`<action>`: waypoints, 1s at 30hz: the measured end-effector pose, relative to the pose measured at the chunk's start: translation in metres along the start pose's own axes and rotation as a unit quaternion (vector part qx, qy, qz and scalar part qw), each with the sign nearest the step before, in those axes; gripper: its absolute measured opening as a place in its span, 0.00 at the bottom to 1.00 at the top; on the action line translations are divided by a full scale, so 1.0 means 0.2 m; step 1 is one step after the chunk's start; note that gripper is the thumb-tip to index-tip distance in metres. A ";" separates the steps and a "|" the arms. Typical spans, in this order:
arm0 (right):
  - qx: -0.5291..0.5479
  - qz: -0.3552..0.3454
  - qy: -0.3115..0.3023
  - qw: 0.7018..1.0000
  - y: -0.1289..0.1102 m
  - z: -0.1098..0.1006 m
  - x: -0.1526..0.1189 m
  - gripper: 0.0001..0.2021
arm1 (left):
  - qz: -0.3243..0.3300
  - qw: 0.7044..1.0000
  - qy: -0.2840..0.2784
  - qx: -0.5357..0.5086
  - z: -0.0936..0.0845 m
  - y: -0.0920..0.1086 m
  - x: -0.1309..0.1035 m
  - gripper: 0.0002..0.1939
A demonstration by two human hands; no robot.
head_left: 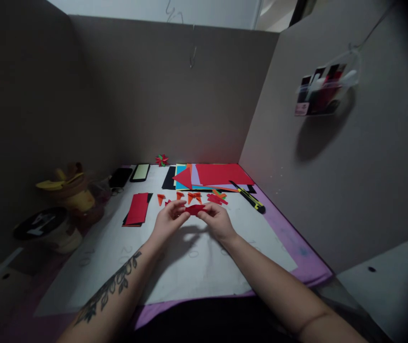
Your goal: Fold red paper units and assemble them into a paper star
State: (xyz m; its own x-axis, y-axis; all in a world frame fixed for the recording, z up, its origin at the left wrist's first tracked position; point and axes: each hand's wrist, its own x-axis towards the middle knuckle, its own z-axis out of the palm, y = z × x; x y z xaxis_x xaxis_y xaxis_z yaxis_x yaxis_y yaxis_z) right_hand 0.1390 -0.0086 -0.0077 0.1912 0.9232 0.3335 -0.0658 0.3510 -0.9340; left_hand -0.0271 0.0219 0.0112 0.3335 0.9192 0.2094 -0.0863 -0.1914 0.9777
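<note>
The left hand (pixel 171 216) and right hand (pixel 219 221) pinch a red paper piece (pixel 195 209) between them above the table (pixel 225 278). Just beyond lie folded orange pieces (pixel 194 197); farther out, coloured sheets (pixel 221 175) and, rightward, a yellow-black cutter (pixel 248 197).

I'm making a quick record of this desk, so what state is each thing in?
Left hand: pinching the red paper piece
Right hand: pinching its other end
Red paper piece: held up; folds too small to tell
Orange pieces: folded
Red rectangles: stacked, edges uneven
Large red sheet: flat, atop other sheets
Paper star: assembled
Phone: screen lit
Utility knife: lying down, blade apparently extended
</note>
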 end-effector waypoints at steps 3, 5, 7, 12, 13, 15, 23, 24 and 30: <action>0.001 -0.002 -0.007 1.000 -0.01 0.01 -0.01 0.10 | -0.040 0.999 0.015 -0.017 0.01 0.02 0.00 0.20; 0.004 -0.003 -0.011 1.000 -0.02 0.02 -0.02 0.10 | -0.049 0.998 0.022 -0.028 0.01 0.03 -0.01 0.19; 0.003 0.001 -0.013 1.000 -0.02 0.02 -0.02 0.09 | -0.046 0.998 0.033 -0.033 0.01 0.03 -0.01 0.18; -0.003 0.002 0.018 1.000 0.00 0.01 -0.01 0.09 | -0.032 0.998 0.050 -0.024 0.03 0.02 -0.01 0.15; -0.011 -0.003 0.026 1.000 0.00 0.01 -0.01 0.10 | -0.034 0.998 0.047 -0.019 0.03 0.02 -0.01 0.15; -0.036 -0.011 0.041 0.998 0.00 0.01 -0.01 0.11 | -0.039 0.998 0.041 -0.011 0.04 0.03 -0.02 0.14; -0.071 0.001 0.005 0.998 -0.01 0.01 -0.01 0.07 | -0.034 0.997 0.041 0.052 0.02 0.02 -0.01 0.13; -0.078 -0.003 -0.017 0.997 -0.01 0.00 -0.01 0.06 | -0.024 0.996 0.045 0.067 0.02 0.02 -0.01 0.12; -0.184 -0.128 -0.073 0.972 -0.03 -0.01 0.00 0.03 | -0.024 0.998 -0.005 0.055 0.01 0.01 -0.01 0.17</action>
State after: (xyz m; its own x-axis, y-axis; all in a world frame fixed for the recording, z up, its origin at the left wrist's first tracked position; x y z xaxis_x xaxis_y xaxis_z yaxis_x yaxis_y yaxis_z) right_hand 0.1415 -0.0117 -0.0019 0.0121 0.8345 0.5509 0.3255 0.5176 -0.7913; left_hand -0.0250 0.0191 0.0125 0.3447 0.9248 0.1612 0.0333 -0.1837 0.9824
